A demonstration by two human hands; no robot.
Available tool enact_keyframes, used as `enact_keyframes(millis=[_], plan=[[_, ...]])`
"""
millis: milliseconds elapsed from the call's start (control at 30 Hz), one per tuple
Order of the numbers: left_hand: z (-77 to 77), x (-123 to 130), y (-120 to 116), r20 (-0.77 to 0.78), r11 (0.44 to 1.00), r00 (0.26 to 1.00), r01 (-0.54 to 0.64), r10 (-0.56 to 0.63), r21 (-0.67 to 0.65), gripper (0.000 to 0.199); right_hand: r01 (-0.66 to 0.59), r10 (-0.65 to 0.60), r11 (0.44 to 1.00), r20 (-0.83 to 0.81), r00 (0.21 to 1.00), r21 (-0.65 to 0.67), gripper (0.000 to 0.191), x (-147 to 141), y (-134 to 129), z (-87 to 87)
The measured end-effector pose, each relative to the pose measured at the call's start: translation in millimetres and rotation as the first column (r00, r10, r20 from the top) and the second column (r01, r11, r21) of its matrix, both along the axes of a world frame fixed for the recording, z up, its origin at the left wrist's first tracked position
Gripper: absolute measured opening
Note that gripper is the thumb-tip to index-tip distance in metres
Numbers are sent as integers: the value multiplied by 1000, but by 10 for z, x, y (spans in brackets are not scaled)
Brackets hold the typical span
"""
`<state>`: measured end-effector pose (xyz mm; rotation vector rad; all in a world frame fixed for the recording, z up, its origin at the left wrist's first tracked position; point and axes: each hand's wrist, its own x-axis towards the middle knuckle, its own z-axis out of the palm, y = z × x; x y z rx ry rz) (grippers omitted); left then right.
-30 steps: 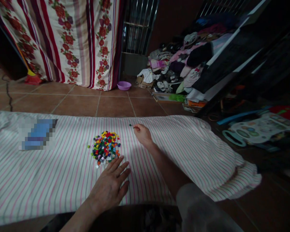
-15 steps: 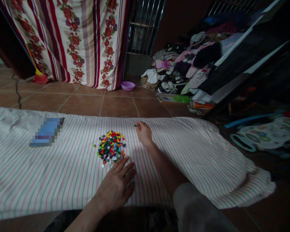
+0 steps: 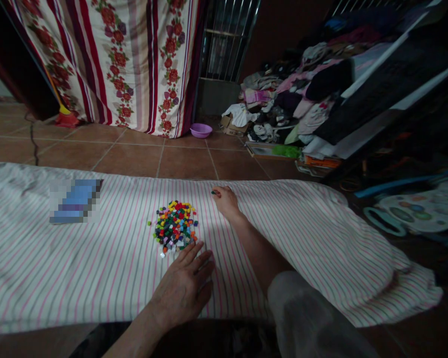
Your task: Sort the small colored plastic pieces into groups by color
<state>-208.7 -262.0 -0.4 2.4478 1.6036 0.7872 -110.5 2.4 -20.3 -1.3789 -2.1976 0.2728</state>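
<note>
A pile of small coloured cubes (image 3: 173,223) lies on the striped cloth (image 3: 127,278) in front of me. My left hand (image 3: 188,278) rests flat at the pile's near right edge, fingers stretched out, the fingertips beside the nearest cubes. Farther off, to the right of the pile, my right hand (image 3: 226,203) pinches a small green cube (image 3: 214,192) between thumb and fingers, low over the cloth near its far edge. A single lime-green cube (image 3: 149,223) sits just left of the pile.
A blurred blue rectangular object (image 3: 76,201) lies on the cloth at left. Beyond the far edge are the tiled floor (image 3: 134,154), a purple basin (image 3: 201,130), a floral curtain (image 3: 142,64) and a heap of clothes (image 3: 291,94). A patterned light plastic item (image 3: 418,211) stands at right.
The view has shifted slightly, so the scene sits a little farther right. My right hand keeps its pinch on the green cube, its fingers turned slightly; my left hand stays by the pile.
</note>
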Motion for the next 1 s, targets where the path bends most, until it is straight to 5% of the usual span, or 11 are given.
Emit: enact_keyframes(millis=[400, 667, 1000], plan=[[10, -14, -3, 17, 999, 1000, 20, -20, -25, 37, -17, 15, 999, -49, 999, -28, 27, 68, -135, 114], [-12, -12, 14, 35, 999, 999, 29, -30, 37, 37, -387, 379, 918, -92, 921, -91, 11, -93, -658, 276], [3, -8, 19, 11, 999, 1000, 15, -15, 46, 36, -342, 341, 930, -32, 939, -137, 11, -187, -786, 177]])
